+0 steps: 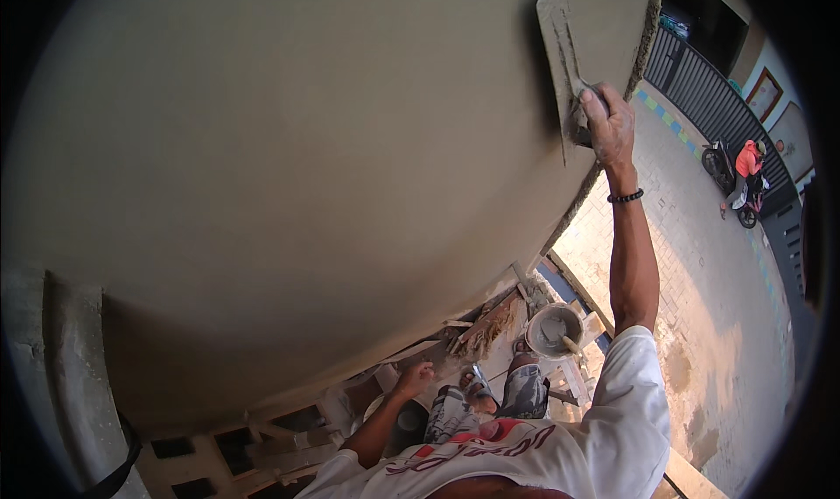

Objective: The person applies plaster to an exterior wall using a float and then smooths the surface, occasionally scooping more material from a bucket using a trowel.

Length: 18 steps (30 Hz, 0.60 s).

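My right hand is raised high and closed round the handle of a long plastering trowel. The trowel's flat blade stands nearly upright against, or very close to, the smooth grey plastered wall, near the wall's rough right edge. Low in front of my body, my left hand has its fingers curled in, and nothing shows in them. Beneath the left forearm is a dark round bucket, partly hidden. A bucket of wet grey mortar stands right of my feet, with a wooden handle at its rim.
I stand on narrow planks high above a paved street. Wood scraps and fibrous material lie along the wall's foot. A concrete ledge juts out at left. Below, a person in an orange top sits on a motorbike by a dark gate.
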### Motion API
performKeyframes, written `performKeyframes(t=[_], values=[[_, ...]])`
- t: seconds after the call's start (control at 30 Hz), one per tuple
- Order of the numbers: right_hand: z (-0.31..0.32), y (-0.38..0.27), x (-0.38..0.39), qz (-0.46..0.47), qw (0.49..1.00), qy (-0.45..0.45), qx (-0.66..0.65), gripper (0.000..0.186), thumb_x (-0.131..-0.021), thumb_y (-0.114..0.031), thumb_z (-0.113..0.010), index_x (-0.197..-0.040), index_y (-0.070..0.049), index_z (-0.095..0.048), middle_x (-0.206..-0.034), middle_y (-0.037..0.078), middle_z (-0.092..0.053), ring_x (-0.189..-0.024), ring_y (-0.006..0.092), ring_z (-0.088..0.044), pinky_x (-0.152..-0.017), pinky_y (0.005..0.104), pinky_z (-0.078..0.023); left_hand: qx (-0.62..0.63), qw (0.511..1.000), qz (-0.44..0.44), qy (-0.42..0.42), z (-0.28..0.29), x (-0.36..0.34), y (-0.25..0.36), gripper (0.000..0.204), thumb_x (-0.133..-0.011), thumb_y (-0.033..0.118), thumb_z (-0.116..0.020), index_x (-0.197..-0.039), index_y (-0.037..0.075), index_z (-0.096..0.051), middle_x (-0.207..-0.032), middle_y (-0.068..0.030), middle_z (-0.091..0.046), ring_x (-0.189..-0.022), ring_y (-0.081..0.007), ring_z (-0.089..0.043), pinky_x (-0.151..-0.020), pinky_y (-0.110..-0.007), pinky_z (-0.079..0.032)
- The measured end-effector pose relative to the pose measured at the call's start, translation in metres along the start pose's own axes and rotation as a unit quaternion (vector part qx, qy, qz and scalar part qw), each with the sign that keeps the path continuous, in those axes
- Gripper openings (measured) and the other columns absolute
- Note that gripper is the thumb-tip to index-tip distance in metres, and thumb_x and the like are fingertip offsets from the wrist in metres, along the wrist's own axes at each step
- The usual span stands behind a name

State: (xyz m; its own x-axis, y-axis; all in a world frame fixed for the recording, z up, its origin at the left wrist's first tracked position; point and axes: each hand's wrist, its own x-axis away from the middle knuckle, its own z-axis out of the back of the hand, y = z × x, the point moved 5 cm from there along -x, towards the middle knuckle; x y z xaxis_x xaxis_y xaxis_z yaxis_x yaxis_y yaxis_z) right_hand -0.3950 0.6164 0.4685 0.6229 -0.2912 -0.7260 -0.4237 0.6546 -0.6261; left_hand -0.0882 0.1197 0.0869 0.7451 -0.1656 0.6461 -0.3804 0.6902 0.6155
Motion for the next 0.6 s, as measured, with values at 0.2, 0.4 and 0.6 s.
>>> performKeyframes(t=[0.2,0.4,0.6], values=[[-0.096,-0.032,0.155,-0.081,0.994,-0.067,-0.029,0.040,-0.085,-0.043,-0.065,-0.078,-0.003,-0.058,-0.066,0.015,-0.059,-0.057,0.0332,-0.057,-0.053,0.0405,-0.041,-0.027,0.999,-0.021,0.027,0.006,-0.016,-0.042,0.041,-0.088,0.026,-0.062,-0.121,0.001,-0.060,-0.103,-0.0160,-0.069,-0.095,-0.0235,-0.067,-0.083,-0.034,-0.050],[-0.151,-0.047,0.269,-0.130,0.962,-0.168,-0.171,0.037,-0.085,-0.038,-0.065,-0.076,-0.004,-0.057,-0.067,0.012,-0.057,-0.058,0.0307,-0.056,-0.057,0.0390,-0.042,-0.028,1.000,0.009,0.001,-0.008,-0.020,-0.065,0.038,-0.089,0.020,-0.063,-0.123,0.004,-0.059,-0.099,-0.0136,-0.069,-0.092,-0.0222,-0.066,-0.083,-0.033,-0.051],[-0.103,0.075,0.279,-0.393,0.774,-0.031,-0.496,0.032,-0.094,-0.037,-0.059,-0.082,-0.009,-0.050,-0.056,-0.002,-0.040,-0.042,0.0080,-0.038,-0.039,0.0216,-0.030,-0.052,0.996,-0.067,0.009,-0.020,-0.049,-0.041,0.037,-0.092,0.019,-0.060,-0.124,0.002,-0.057,-0.093,-0.0105,-0.067,-0.085,-0.0199,-0.064,-0.081,-0.033,-0.050]])
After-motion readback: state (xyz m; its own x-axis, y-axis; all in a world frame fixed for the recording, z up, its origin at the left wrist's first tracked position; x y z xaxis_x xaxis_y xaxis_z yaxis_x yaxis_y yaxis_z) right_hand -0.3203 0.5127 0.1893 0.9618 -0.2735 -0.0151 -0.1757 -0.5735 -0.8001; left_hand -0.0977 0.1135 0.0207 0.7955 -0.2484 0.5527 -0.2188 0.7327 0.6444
